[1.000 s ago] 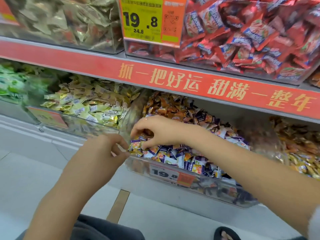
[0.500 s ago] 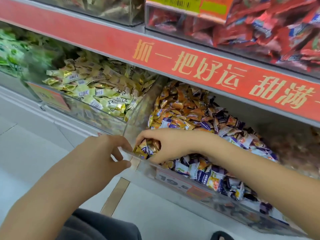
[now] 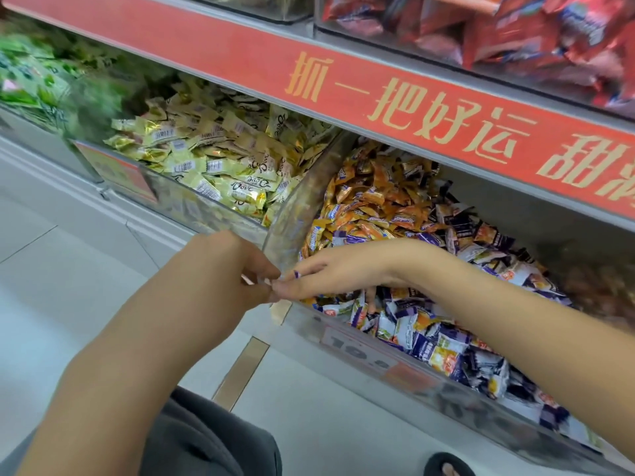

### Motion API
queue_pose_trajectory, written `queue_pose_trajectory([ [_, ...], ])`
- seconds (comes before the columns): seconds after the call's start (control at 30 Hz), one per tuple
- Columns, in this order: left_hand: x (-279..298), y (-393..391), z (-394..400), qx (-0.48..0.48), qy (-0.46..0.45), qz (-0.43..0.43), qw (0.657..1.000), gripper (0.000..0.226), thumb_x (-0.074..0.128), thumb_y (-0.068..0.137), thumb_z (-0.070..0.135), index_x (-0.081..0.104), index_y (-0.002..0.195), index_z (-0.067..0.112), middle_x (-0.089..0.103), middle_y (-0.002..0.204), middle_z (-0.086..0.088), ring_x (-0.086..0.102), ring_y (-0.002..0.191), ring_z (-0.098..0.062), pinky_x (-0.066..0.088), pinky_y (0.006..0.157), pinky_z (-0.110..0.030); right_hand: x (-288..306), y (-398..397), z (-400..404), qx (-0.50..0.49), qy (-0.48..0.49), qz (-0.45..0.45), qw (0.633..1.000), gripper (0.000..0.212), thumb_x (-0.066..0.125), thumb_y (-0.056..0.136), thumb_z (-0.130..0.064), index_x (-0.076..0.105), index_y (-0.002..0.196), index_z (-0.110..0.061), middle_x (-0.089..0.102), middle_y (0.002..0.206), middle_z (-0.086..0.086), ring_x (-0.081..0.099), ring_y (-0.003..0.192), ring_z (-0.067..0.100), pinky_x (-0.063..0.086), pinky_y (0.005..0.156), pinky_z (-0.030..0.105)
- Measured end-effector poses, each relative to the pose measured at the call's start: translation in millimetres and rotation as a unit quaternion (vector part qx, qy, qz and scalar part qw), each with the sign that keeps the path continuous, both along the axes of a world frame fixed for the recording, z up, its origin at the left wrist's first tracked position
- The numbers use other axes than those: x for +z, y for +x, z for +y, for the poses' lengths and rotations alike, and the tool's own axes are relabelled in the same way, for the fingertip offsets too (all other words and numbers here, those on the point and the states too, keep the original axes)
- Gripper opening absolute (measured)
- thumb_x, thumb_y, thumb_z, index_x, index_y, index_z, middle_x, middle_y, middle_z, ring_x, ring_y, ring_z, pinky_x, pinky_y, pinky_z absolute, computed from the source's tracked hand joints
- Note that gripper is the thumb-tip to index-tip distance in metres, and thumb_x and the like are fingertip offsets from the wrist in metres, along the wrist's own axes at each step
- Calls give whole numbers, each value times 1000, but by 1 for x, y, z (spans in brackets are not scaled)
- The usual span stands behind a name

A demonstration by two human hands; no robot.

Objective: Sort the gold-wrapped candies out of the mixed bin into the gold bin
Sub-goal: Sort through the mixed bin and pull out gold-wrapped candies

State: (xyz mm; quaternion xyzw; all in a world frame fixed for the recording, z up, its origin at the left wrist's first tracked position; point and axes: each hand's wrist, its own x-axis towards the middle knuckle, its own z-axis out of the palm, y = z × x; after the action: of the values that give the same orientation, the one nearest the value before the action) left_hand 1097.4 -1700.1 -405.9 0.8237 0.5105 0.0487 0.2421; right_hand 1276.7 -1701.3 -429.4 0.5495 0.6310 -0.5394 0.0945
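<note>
The mixed bin (image 3: pixel 302 324) is a clear box heaped with orange, purple and white wrapped candies (image 3: pixel 395 207). To its left stands the gold bin (image 3: pixel 178 201), full of gold-wrapped candies (image 3: pixel 220 166). My left hand (image 3: pixel 220 269) and my right hand (image 3: pixel 333 269) meet fingertip to fingertip just outside the mixed bin's front left corner. Between the fingertips sits a small candy (image 3: pixel 260 281), of which only a pale sliver and a purple edge show. Both hands pinch it. My right forearm lies across the mixed bin's front part.
A red shelf strip (image 3: pixel 395 97) with gold lettering overhangs both bins. Red packets (image 3: pixel 549 39) fill the shelf above, and green-wrapped sweets (image 3: pixel 31 80) lie at far left. An orange price label (image 3: pixel 364 348) is on the mixed bin's front. My dark trouser knee (image 3: pixel 206 441) is below.
My right hand has come out of the candy heap toward the bin's front left corner and met my left hand. The view has tilted down and moved closer.
</note>
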Motion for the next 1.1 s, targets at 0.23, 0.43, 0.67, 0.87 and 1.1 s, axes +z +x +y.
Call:
queue_pose_trajectory([
  [0.23,0,-3,-2,22,-11,-25,999,26,74,78,34,72,104,31,48,66,23,46,60,6,36,53,-4,8,17,-16,-65,53,46,995,43,61,76,-66,57,107,-35,55,115,-6,58,107,19,56,83,46],
  [0.43,2,-3,-6,2,-2,-8,1000,28,71,81,36,69,108,29,56,77,18,58,75,-4,41,63,-12,26,42,-23,-227,24,183,956,8,60,86,-33,54,82,-31,61,64,-16,46,47,7,37,38,17],
  [0.67,12,13,-17,-56,113,-213,969,59,66,73,47,57,127,27,48,116,10,45,113,-12,43,97,-34,27,43,-31,-250,7,280,927,25,56,86,-31,53,107,-19,60,72,-6,45,56,12,34,37,14],
  [0.87,4,44,-16,-88,72,-216,970,63,80,72,34,55,131,33,61,107,10,48,78,-5,40,69,-13,27,36,-34,-268,0,309,913,30,55,87,-32,55,110,-13,46,75,11,43,54,12,32,38,14],
  [1.1,8,46,-7,6,-210,-334,919,35,76,78,12,69,107,31,63,77,8,64,67,-9,60,65,-29,25,39,-43,-336,-37,329,882,40,47,85,-44,53,99,-8,56,72,4,47,54,12,37,39,15],
])
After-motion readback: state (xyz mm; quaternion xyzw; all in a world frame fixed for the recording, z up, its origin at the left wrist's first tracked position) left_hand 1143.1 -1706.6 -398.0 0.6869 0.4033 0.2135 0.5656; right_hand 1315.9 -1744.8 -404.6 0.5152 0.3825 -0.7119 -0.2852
